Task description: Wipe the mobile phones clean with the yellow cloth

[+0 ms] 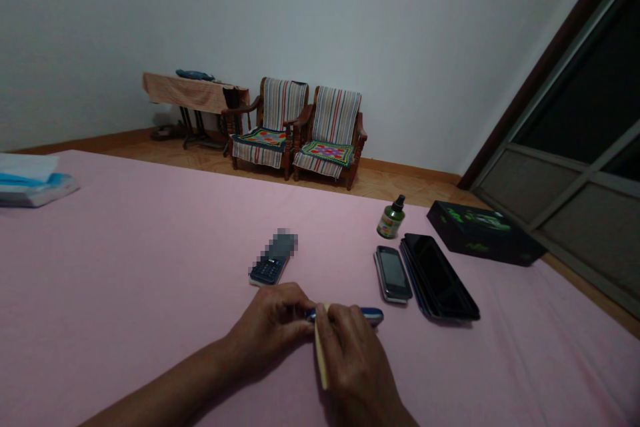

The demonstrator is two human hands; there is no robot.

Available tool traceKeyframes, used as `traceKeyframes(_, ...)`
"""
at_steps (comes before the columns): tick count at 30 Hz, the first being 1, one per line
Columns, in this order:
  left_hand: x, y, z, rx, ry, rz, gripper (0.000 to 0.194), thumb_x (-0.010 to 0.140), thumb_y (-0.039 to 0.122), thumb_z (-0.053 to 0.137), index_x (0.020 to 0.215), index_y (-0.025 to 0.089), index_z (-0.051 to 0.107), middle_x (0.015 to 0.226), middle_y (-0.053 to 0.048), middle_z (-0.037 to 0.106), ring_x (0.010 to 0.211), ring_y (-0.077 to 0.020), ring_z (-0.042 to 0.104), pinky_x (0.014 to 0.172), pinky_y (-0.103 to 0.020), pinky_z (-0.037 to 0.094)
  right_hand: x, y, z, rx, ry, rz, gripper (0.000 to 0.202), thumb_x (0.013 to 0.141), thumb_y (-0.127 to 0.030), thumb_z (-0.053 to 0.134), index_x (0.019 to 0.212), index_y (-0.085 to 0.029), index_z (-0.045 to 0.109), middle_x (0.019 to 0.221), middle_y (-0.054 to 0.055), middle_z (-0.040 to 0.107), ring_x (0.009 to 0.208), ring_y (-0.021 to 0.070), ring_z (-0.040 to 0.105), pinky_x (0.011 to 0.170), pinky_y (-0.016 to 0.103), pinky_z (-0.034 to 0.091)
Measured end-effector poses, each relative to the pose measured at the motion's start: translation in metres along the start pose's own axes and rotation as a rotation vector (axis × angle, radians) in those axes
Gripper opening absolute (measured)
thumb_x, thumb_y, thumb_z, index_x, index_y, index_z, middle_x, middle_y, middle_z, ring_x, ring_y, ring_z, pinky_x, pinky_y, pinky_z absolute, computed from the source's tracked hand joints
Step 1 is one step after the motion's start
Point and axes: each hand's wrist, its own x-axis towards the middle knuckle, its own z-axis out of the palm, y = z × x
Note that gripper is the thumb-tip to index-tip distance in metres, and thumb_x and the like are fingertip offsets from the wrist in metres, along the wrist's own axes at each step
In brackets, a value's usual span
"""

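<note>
A slim dark blue object, probably a phone seen edge-on [373, 315], lies crosswise between my hands, low over the pink cloth. My left hand [275, 323] pinches its left end between thumb and fingers. My right hand [353, 353] is closed round a thin yellow cloth or pad [321, 357], which touches the blue object near its middle; the fingers hide part of both. Just beyond my left hand lies a dark keypad phone [273, 263], its upper part pixelated. To the right is a silver-edged phone [393, 273].
A pink-covered table [150, 247] bears stacked black tablets [443, 280], a green spray bottle [391, 219] and a black box [483, 232] at the right. White and blue packets [35, 183] lie far left. Two chairs [327, 133] and a draped side table [187, 92] stand by the wall.
</note>
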Motion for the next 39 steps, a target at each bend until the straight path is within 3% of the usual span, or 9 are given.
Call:
traceKeyframes(3,0.001,0.001,-0.001,0.079,-0.018,0.008,0.006,0.073,0.016,0.071,0.077,0.015,0.074,0.07,-0.002,0.066,0.066,-0.0165,0.059,0.061,-0.025,0.045,-0.008,0.017,-0.007,0.012,-0.026,-0.037,0.051,0.076,0.004,0.044,0.125,-0.005,0.052,0.094,0.017,0.06,0.081,0.0272,0.053,0.063,0.037,0.051)
traceKeyframes(7,0.001,0.0,-0.001,0.076,-0.014,-0.008,0.008,0.07,0.011,0.068,0.075,0.015,0.073,0.069,-0.001,0.065,0.064,-0.0157,0.059,0.059,-0.024,0.044,-0.02,0.036,-0.017,0.006,0.071,0.07,0.057,0.071,0.007,0.04,0.124,-0.007,0.053,0.092,0.015,0.057,0.08,0.0263,0.053,0.063,0.038,0.052)
traceKeyframes(12,0.002,0.001,0.001,0.013,-0.033,-0.028,0.007,0.071,0.013,0.067,0.075,0.014,0.073,0.069,-0.002,0.065,0.063,-0.0162,0.06,0.058,-0.024,0.044,-0.031,0.05,-0.028,0.021,0.103,0.106,0.055,0.073,0.006,0.043,0.124,-0.011,0.054,0.096,0.013,0.055,0.085,0.025,0.054,0.068,0.036,0.054)
traceKeyframes(18,0.002,0.001,0.0,0.055,-0.036,-0.019,0.009,0.074,0.018,0.067,0.077,0.013,0.074,0.07,-0.004,0.066,0.065,-0.0173,0.061,0.059,-0.025,0.045,-0.046,0.061,-0.022,0.168,0.12,0.313,0.047,0.08,0.001,0.044,0.122,-0.012,0.06,0.101,0.014,0.056,0.094,0.0247,0.057,0.077,0.036,0.053)
traceKeyframes(25,0.003,-0.002,0.0,0.097,-0.027,-0.007,0.011,0.077,0.021,0.065,0.078,0.013,0.074,0.069,-0.004,0.067,0.063,-0.017,0.062,0.057,-0.025,0.045,-0.036,0.063,-0.024,0.426,-0.031,0.625,0.028,0.086,-0.009,0.045,0.096,-0.016,0.07,0.089,0.007,0.057,0.079,0.0185,0.061,0.065,0.023,0.05)
traceKeyframes(30,0.004,-0.003,0.001,0.066,-0.021,-0.027,0.009,0.076,0.019,0.066,0.078,0.014,0.073,0.068,-0.003,0.067,0.062,-0.0166,0.061,0.056,-0.024,0.045,-0.038,0.061,-0.02,0.427,-0.156,0.643,0.027,0.08,-0.002,0.039,0.073,-0.016,0.062,0.081,0.005,0.053,0.07,0.017,0.057,0.061,0.023,0.046)
traceKeyframes(34,0.002,-0.003,0.001,0.072,-0.019,-0.049,0.009,0.077,0.02,0.065,0.079,0.014,0.072,0.07,-0.004,0.069,0.063,-0.0172,0.062,0.057,-0.025,0.045,-0.039,0.061,-0.02,0.335,-0.211,0.613,0.027,0.074,0.002,0.038,0.071,-0.018,0.056,0.083,0.006,0.054,0.077,0.0188,0.057,0.066,0.025,0.045)
traceKeyframes(39,0.002,-0.003,0.002,0.078,-0.007,-0.047,0.014,0.079,0.024,0.065,0.077,0.013,0.072,0.07,-0.005,0.068,0.063,-0.0179,0.061,0.058,-0.025,0.044,-0.032,0.059,-0.027,0.364,-0.175,0.643,0.025,0.081,-0.006,0.039,0.069,-0.019,0.057,0.081,0.005,0.055,0.074,0.0183,0.057,0.065,0.024,0.044)
